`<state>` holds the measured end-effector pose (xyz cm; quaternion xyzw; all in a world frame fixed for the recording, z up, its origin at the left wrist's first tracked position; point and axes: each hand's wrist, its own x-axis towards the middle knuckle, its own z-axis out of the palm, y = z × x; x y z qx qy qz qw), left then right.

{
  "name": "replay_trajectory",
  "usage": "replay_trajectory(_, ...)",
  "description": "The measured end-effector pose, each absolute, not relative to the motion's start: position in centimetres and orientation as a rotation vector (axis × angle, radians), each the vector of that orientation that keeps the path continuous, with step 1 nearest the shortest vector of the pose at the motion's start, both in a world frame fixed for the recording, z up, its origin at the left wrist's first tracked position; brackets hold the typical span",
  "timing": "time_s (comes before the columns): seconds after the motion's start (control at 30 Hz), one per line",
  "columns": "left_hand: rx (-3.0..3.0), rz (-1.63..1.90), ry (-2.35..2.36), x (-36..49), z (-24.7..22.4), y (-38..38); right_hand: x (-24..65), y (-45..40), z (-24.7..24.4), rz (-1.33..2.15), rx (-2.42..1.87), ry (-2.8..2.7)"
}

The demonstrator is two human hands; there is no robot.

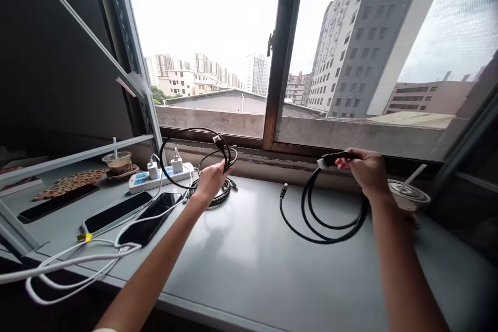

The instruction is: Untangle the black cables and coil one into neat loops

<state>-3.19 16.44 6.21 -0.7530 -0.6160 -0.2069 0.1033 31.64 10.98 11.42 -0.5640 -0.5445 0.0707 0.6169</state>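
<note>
My left hand (212, 181) is closed round a black cable (182, 130) whose loop rises above the fingers, with its silver-tipped plug (218, 141) pointing up. Beneath that hand, another coil of black cable (220, 201) lies on the grey table (249, 270). On the right, my right hand (365, 168) pinches the black plug end of a second cable (330, 241). Its metal connector (322, 162) points left, and the loops hang down below the hand. The other plug (284, 190) of this cable sticks up to the left of the loops.
A white power strip (144, 182) with chargers, black phones (153, 218) and white cables (78, 264) occupy the left side. Lidded drink cups stand at the far left (118, 162) and behind my right wrist (410, 192). A metal frame (143, 78) rises at left, before a window.
</note>
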Motion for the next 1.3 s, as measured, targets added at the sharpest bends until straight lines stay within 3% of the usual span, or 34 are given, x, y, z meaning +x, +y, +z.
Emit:
replay_trajectory(0.17, -2.414, -0.26, -1.862, -5.4, 0.6, 18.3, 31.3, 10.6, 11.3, 0.071, -1.453, -1.268)
replay_trajectory(0.3, -2.355, -0.229, -1.883, -4.9, 2.9, 16.8, 31.0, 10.3, 11.7, 0.143, -1.538, -1.276)
replay_trajectory(0.53, -2.897, -1.039, -1.484, 3.2, 12.7, 11.6, 28.8, 7.9, 14.1, 0.791, -1.257, -1.396)
replay_trajectory(0.7, -3.298, -1.688, -1.173, 8.2, 14.9, 10.2, 24.9, 5.5, 15.1, 0.839, -1.123, -1.564)
replay_trajectory(1.03, -3.499, -2.375, -1.103, 6.8, 16.1, 10.3, 23.5, 7.0, 14.2, 0.993, -1.006, -1.517)
replay_trajectory(1.2, -3.209, -2.773, -1.206, 2.7, 18.0, 10.3, 25.2, 7.2, 14.7, 0.857, -0.925, -1.248)
replay_trajectory(1.3, -2.912, -2.79, -1.394, 0.3, 18.7, 11.0, 27.1, 7.3, 15.1, 0.709, -0.97, -1.124)
